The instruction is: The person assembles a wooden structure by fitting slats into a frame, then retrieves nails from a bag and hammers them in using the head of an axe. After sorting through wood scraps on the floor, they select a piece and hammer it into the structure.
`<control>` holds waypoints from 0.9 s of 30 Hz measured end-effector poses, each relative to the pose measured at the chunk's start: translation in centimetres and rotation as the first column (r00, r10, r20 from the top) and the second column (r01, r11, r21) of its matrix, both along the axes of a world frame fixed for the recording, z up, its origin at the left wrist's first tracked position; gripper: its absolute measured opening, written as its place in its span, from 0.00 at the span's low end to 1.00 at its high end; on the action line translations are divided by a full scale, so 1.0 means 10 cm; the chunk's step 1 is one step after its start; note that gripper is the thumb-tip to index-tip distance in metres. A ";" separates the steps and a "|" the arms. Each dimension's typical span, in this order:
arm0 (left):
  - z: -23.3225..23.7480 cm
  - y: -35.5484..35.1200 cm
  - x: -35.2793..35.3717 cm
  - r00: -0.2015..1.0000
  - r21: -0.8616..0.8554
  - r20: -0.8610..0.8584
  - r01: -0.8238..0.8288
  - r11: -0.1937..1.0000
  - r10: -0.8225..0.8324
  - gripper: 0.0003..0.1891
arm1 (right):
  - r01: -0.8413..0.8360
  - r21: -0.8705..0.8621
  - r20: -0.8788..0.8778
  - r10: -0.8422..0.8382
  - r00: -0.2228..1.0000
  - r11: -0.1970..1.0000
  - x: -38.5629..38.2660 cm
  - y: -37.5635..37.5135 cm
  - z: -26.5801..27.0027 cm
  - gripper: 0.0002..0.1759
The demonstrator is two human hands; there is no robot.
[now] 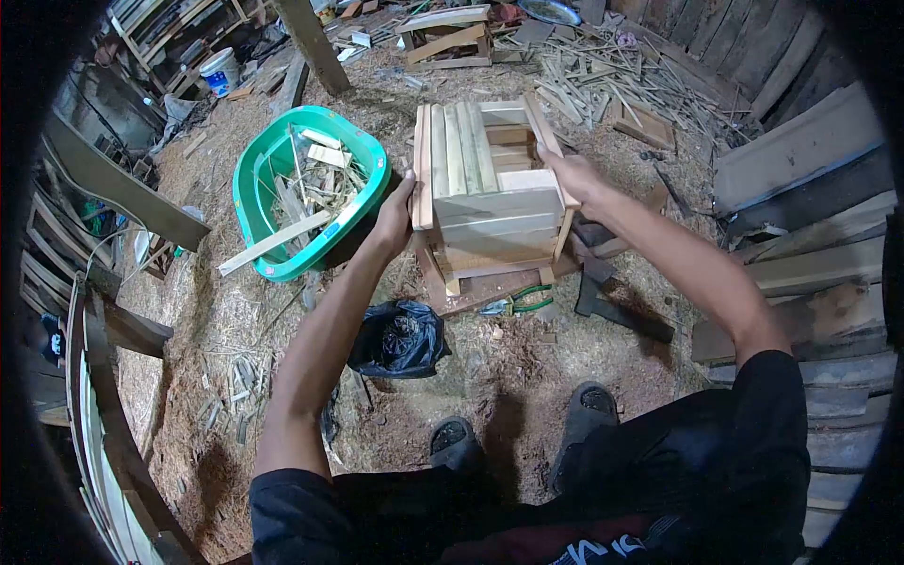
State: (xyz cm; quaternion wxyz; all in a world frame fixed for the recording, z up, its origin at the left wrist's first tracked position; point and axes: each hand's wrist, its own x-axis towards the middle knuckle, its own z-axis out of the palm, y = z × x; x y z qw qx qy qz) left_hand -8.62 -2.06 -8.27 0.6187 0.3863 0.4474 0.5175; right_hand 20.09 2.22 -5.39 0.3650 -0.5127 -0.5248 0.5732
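Between my two hands is a small wooden stool-like box frame (pixel 499 231) with slats across part of its top and an opening at the upper right. My left hand (pixel 396 215) grips its left edge, fingers partly hidden behind the wood. At the right edge, my right hand (pixel 571 179) is closed on the top rail. Beneath the frame lies a wooden board (pixel 457 299). Just in front of it are pliers with green handles (pixel 516 302). A dark-handled hatchet (pixel 621 315) rests on the ground to the right.
A green plastic tub (pixel 247 212) of wood scraps stands left. Nearer me sits a black plastic bag (pixel 399 341) holding debris. A wooden post (pixel 313 45) rises behind the tub. Loose sticks (pixel 603 75) and another wooden frame (pixel 445 40) lie farther back. Planks (pixel 810 273) line the right side.
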 end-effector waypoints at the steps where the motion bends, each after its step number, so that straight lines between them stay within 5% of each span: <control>1: -0.04 0.03 -0.04 1.000 -0.067 -0.005 0.030 0.997 -0.030 0.35 | 0.011 0.030 0.135 -0.015 0.991 0.999 0.02 -0.03 -0.07 0.34; 2: -0.08 0.06 -0.09 0.998 -0.138 -0.010 0.059 0.989 -0.061 0.35 | 0.017 0.057 0.265 -0.031 0.964 0.998 0.03 -0.06 -0.14 0.34; 6: 0.18 0.00 0.02 0.999 -0.243 0.039 0.032 0.969 -0.023 0.38 | 0.004 0.076 0.305 -0.027 0.952 0.997 0.10 -0.09 -0.14 0.34; 8: 0.23 0.08 0.03 1.000 -0.269 -0.008 -0.004 0.963 0.002 0.39 | 0.046 0.093 0.194 -0.063 0.979 0.995 0.10 -0.03 -0.23 0.34; 12: 0.00 0.19 0.04 0.919 -0.100 -0.394 -0.046 0.994 0.003 0.27 | 0.163 0.131 -0.003 -0.164 0.987 0.978 0.12 0.16 -0.53 0.33; 16: 0.09 0.08 0.12 0.986 -0.149 -0.143 -0.107 0.983 0.085 0.24 | 0.056 0.111 0.167 -0.074 0.983 0.992 0.17 0.09 -0.41 0.31; 20: -0.07 0.15 0.08 0.998 -0.103 -0.008 -0.068 0.992 0.067 0.23 | 0.084 0.287 0.322 -0.179 0.930 0.954 0.10 -0.05 -0.23 0.27; 22: 0.04 0.03 0.11 0.985 -0.090 -0.149 -0.095 0.991 0.081 0.23 | 0.125 0.477 0.268 -0.279 0.922 0.870 0.11 0.05 -0.46 0.25; 27: 0.21 -0.38 0.24 0.973 0.012 -0.219 -0.069 0.998 0.070 0.22 | 0.136 0.381 0.197 -0.224 0.954 0.914 0.10 -0.47 -0.12 0.25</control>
